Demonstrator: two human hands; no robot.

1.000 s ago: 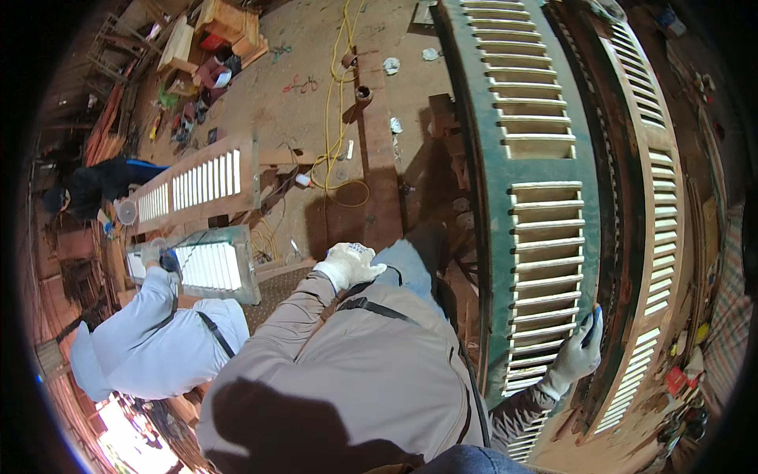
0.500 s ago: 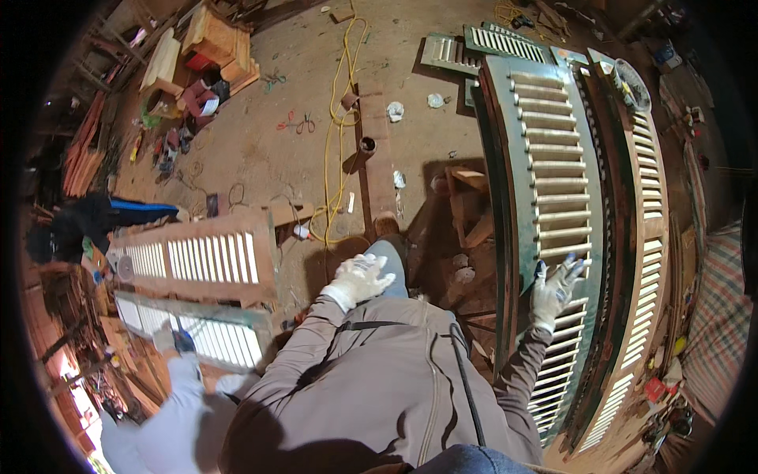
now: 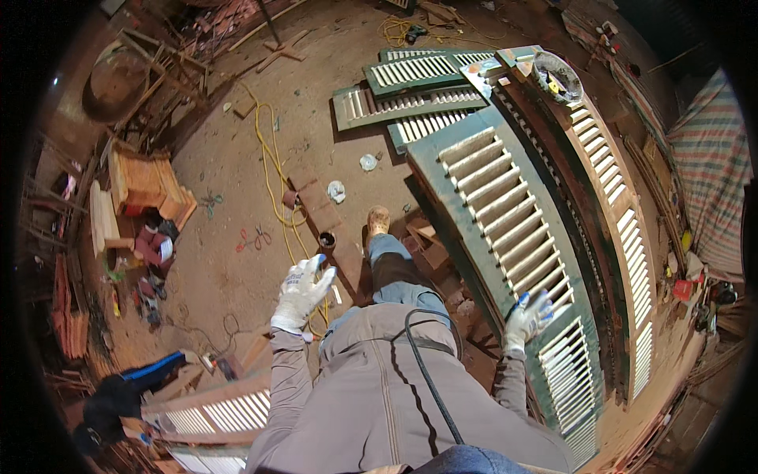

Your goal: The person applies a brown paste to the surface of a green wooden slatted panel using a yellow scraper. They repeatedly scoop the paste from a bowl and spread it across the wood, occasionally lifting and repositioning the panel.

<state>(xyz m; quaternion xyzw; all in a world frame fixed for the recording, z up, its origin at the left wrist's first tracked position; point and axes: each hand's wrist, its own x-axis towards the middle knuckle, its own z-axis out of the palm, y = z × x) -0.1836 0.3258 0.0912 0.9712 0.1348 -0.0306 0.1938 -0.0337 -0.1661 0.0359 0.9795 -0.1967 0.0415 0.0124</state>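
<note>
My right hand (image 3: pixel 529 320), in a white glove with blue fingertips, rests on the slats of a long green louvered shutter (image 3: pixel 515 229). Its fingers are stretched out and grip nothing that I can see. The shutter lies on top of a stack to my right. My left hand (image 3: pixel 302 296), gloved the same way, hangs in the air in front of my left side with fingers apart and nothing in it. Below and beyond it on the floor are a small dark open can (image 3: pixel 327 239) and a brown board (image 3: pixel 318 204).
A yellow cord (image 3: pixel 271 154) winds over the floor near red-handled scissors (image 3: pixel 254 239). Smaller green shutters (image 3: pixel 410 107) are piled ahead. A round tub (image 3: pixel 557 77) sits at the stack's far end. Brown louvered panels (image 3: pixel 229 415) and dark blue-striped clothing (image 3: pixel 138 383) are lower left.
My view has swung rightward and I have stepped forward along the stack. My left hand has lifted off my thigh. My right hand stays on the shutter. The co-worker's pale sleeve has left view.
</note>
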